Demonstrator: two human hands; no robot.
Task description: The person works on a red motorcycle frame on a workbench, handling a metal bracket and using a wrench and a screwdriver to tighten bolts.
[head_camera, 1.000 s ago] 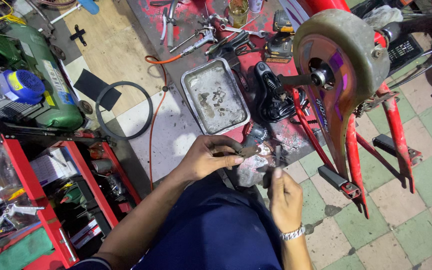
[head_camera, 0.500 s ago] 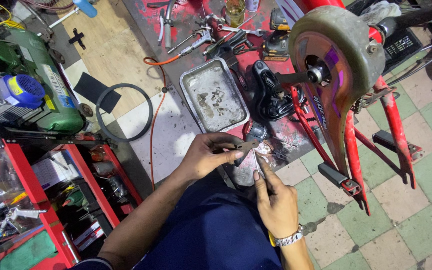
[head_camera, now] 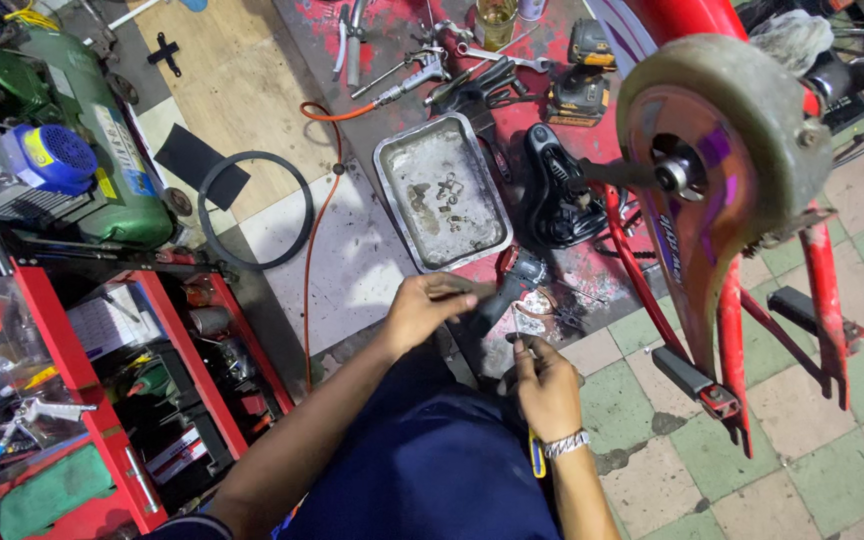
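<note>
My left hand (head_camera: 430, 306) reaches forward over my dark blue trouser leg, its fingers closed on a small dark metal part (head_camera: 467, 292). My right hand (head_camera: 544, 388), a metal bracelet on its wrist, sits just below and to the right. Its fingertips pinch the lower edge of a small pale packet (head_camera: 530, 318). Both hands hover over a red-and-black power tool (head_camera: 514, 275) lying on the floor. A yellow-handled tool (head_camera: 534, 455) pokes out under my right wrist.
A metal tray (head_camera: 397, 165) with several small parts lies ahead. An upturned red bicycle with a grey chain guard (head_camera: 742, 120) stands on the right, next to a black saddle (head_camera: 557, 195). On the left are a green compressor (head_camera: 72, 150), a red tool cart (head_camera: 72, 370), a rubber ring (head_camera: 214, 182) and an orange hose (head_camera: 314, 230).
My right hand rose from my knee to the pale packet beside my left hand and now pinches it. My left hand stayed in place.
</note>
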